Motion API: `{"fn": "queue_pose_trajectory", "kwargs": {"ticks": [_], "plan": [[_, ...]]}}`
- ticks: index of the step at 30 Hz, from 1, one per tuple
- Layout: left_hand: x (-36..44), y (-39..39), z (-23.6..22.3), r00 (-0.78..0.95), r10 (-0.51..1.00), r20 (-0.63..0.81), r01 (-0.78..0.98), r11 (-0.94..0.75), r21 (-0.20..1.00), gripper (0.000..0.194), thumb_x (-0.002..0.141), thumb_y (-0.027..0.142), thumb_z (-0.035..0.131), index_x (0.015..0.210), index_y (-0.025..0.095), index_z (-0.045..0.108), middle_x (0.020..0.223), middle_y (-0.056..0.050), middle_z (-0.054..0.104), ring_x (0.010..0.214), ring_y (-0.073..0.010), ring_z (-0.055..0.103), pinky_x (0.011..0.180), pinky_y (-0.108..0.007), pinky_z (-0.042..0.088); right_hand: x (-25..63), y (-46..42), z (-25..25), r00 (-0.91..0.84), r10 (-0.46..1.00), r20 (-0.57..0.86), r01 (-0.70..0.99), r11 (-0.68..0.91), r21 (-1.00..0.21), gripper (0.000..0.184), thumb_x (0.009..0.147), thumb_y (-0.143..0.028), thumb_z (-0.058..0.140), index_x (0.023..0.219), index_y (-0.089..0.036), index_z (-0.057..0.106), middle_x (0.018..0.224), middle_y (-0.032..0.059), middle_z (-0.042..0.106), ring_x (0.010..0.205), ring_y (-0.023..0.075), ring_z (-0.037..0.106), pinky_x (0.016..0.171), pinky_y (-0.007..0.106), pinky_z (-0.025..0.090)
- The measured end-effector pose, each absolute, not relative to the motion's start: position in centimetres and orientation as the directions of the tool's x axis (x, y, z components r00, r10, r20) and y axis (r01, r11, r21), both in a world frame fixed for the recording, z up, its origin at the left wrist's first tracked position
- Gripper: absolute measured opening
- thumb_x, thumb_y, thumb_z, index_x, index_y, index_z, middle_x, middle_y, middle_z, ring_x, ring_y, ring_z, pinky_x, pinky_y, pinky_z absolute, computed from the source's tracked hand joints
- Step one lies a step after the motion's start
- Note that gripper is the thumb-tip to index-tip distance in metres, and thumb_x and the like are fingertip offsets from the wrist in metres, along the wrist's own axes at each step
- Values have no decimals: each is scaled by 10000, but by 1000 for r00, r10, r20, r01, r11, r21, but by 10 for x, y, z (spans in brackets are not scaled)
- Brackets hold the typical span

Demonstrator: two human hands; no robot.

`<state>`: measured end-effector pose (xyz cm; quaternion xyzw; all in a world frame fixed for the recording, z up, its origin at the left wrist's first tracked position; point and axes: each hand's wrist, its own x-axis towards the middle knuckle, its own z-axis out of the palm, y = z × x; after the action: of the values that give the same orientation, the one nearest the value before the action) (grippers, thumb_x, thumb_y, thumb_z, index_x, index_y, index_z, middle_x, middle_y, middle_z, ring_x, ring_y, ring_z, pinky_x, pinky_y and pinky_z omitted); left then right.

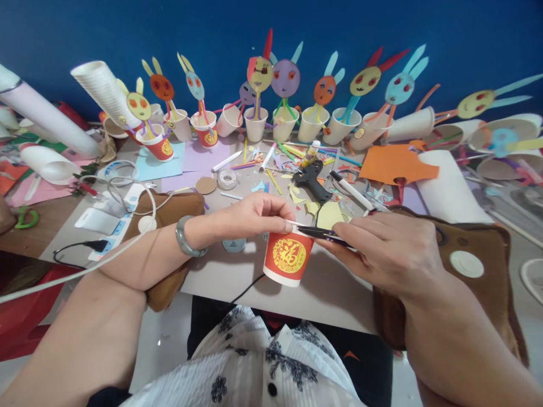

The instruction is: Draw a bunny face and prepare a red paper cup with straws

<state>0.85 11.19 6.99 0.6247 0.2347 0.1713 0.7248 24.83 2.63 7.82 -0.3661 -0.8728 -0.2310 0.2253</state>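
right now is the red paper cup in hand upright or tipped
Upright, leaning slightly: the red paper cup has its rim up, its white base down.

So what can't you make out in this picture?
All in the head view:
- Black tool's grip: hidden by the right hand.
- Inside of the held red cup: hidden by its wall and left hand.
- Gold emblem's finest marks: too small.
- White roll's outer end: cut off, left edge.
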Motion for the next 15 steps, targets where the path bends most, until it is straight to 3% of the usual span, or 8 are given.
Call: {"fn": "queue_pose_trajectory", "kwargs": {"ticks": [8,15], "plan": [[9,112,70,833,541,-115,15,185,983,170,760,234,788,759,136,649,719,7,633,652,-71,571,615,-194,466,246,26,78,-612,553,565,755,622,209,313,969,-351,631,695,-204,597,550,-17,591,519,112,444,536,289,323],[9,111,69,809,583,-72,-61,206,977,208,765,263,803,756,140,635,734,2,637,657,-73,579,628,-203,483,247,30,69,-497,676,544,778,625,-67,381,984,-438,566,677,-214,600,506,-20,498,462,113,409,506,299,277]]}}
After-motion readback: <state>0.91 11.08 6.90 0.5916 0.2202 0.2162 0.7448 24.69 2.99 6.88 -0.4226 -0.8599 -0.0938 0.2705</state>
